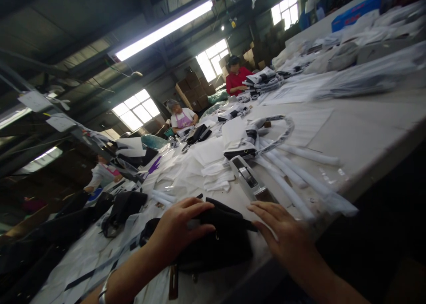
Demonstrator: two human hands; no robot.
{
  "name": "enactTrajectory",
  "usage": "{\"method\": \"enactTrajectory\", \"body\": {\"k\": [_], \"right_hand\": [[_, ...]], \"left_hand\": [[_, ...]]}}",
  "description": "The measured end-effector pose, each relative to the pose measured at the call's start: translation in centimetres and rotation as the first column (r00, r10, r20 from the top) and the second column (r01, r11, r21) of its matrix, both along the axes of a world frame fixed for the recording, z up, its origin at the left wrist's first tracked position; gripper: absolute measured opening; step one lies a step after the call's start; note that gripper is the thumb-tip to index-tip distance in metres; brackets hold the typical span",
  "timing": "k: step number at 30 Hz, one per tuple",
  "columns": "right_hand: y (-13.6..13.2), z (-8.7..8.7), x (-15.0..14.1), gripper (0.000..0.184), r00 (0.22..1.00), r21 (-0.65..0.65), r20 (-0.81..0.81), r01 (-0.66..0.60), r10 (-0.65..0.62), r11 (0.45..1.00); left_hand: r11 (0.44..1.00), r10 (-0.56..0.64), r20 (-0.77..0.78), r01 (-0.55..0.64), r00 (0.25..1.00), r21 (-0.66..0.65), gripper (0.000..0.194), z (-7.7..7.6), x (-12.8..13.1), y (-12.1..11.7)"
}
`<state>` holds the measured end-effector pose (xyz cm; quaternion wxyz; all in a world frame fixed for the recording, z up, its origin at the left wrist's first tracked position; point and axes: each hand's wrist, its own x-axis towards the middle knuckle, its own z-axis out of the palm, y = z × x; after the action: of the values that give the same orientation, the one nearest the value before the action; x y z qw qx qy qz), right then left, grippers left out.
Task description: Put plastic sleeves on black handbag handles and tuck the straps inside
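A small black bag (pixel 218 242) lies at the near edge of the long white table (pixel 353 135). My left hand (pixel 178 226) rests on its top left, with fingers curled over a pale strip on the bag. My right hand (pixel 282 233) lies flat at the bag's right side, fingers stretched out and touching the bag's upper edge. A silver metal tool (pixel 248 177) lies just beyond my right hand. White rolled paper tubes (pixel 293 179) lie to the right of it.
White paper sheets, plastic sleeves and black bags (pixel 123 206) cover the table. A patterned strap (pixel 281 133) loops farther back. Three other people sit along the far side, one in red (pixel 237 77), one in a pink apron (pixel 181 115), one at left (pixel 101 173). Cardboard boxes stand behind.
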<state>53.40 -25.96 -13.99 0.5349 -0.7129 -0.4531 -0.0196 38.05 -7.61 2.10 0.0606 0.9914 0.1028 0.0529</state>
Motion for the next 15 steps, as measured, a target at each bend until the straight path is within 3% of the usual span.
{"method": "enactTrajectory", "body": {"k": [2, 4, 6, 9, 11, 13, 15], "right_hand": [[1.4, 1.6, -0.8, 0.029, 0.986, 0.075, -0.066, -0.151, 0.156, 0.986], [2.7, 2.8, -1.3, 0.024, 0.950, 0.120, -0.183, -0.234, 0.254, 0.965], [3.7, 3.5, -1.3, 0.017, 0.909, 0.146, -0.295, -0.263, 0.296, 0.954], [4.4, 3.7, -1.2, 0.008, 0.837, 0.181, -0.421, -0.301, 0.351, 0.936], [4.7, 3.6, -1.1, 0.007, 0.786, 0.216, -0.476, -0.329, 0.393, 0.919], [4.9, 3.5, -1.0, 0.009, 0.737, 0.252, -0.520, -0.351, 0.432, 0.902], [5.2, 3.3, -0.9, 0.012, 0.687, 0.275, -0.557, -0.378, 0.467, 0.884]], "left_hand": [[0.992, -0.013, 0.144, -0.005, 0.990, 0.122, 0.043, -0.1, -0.7, -0.8], [0.979, -0.014, 0.265, -0.040, 0.964, 0.198, 0.027, -0.2, -1.6, -1.8], [0.984, 0.019, 0.266, -0.066, 0.964, 0.168, 0.011, -0.3, -2.4, -2.7], [0.989, 0.148, 0.115, -0.149, 0.982, -0.003, 0.017, -0.4, -2.8, -3.3], [0.963, 0.243, 0.017, -0.239, 0.970, -0.127, 0.021, -0.6, -2.5, -3.2], [0.901, 0.329, -0.039, -0.326, 0.944, -0.287, 0.025, -0.8, -2.0, -3.2], [0.768, 0.413, -0.079, -0.394, 0.907, -0.504, 0.032, -1.1, -1.2, -3.5]]}}
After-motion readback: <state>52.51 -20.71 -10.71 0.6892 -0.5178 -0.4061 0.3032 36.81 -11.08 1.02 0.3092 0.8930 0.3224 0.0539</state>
